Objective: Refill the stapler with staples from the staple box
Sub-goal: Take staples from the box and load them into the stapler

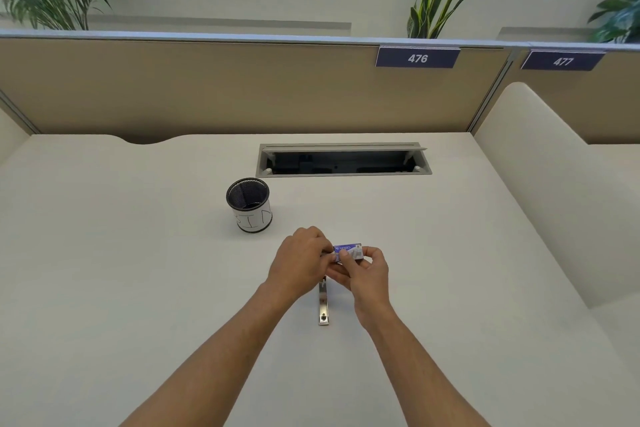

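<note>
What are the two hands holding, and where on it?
Both hold the small purple-and-white staple box: the right hand pinches its right end, the left hand grips its left end.

Both hands, left hand [300, 255] and right hand [366, 274], pinch the purple staple box [348, 251] mid-frame, above the stapler [323, 305] on the desk [138, 270].

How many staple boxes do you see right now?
1: the staple box is held above the desk between left hand and right hand. None elsewhere.
</note>
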{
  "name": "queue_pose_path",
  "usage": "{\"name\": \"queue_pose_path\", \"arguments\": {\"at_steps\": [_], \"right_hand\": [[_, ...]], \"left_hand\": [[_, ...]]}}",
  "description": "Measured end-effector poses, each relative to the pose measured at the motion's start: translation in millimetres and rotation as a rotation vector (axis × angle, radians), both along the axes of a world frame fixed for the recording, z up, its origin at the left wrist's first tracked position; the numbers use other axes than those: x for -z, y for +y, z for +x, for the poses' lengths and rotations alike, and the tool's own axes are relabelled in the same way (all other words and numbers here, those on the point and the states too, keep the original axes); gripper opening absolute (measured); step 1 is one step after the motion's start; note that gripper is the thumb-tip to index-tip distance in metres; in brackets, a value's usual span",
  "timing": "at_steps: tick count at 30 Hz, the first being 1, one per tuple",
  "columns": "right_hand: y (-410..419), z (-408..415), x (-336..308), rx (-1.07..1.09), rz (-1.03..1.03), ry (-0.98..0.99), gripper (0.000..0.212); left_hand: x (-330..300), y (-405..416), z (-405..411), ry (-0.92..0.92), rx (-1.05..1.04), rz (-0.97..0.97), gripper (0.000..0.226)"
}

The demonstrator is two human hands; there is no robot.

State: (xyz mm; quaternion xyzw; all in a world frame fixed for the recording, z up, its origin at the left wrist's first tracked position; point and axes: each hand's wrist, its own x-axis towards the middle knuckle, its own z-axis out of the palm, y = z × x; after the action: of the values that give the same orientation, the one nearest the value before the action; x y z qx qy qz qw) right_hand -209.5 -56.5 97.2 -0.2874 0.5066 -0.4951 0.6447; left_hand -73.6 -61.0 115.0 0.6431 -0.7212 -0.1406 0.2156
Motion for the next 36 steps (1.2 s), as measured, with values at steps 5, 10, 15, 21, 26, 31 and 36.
{"name": "queue_pose_path", "arguments": {"at_steps": [5, 10, 15, 21, 26, 31, 36], "right_hand": [[0.5, -0.7, 1.9, -0.004, 0.008, -0.009, 0.023], [2.4, -2.1, 3.8, -0.005, 0.013, 0.003, 0.023], [3.9, -2.2, 9.7, -0.001, 0.031, 0.031, 0.024], [5.1, -1.5, 14.1, 0.002, 0.036, 0.039, 0.024], [3.5, -2.5, 15.6, 0.027, 0.042, 0.013, 0.024], [2.4, -5.6, 19.0, 0.073, 0.054, 0.018, 0.023], [3.1, -12.0, 21.4, 0.104, 0.059, 0.000, 0.022]], "left_hand": [[1.8, 0.0, 0.6, -0.033, 0.007, 0.009, 0.021], [-1.5, -1.6, 0.0, -0.129, 0.069, 0.034, 0.025], [-2.9, -3.4, -1.2, -0.275, 0.163, 0.043, 0.027], [1.1, 3.7, 1.0, -0.327, 0.183, -0.018, 0.024], [3.7, 6.6, 4.6, -0.208, 0.134, -0.110, 0.021], [10.6, 5.2, 15.9, 0.006, -0.112, -0.120, 0.015], [29.7, 7.2, 21.6, 0.148, -0.411, 0.080, 0.020]]}}
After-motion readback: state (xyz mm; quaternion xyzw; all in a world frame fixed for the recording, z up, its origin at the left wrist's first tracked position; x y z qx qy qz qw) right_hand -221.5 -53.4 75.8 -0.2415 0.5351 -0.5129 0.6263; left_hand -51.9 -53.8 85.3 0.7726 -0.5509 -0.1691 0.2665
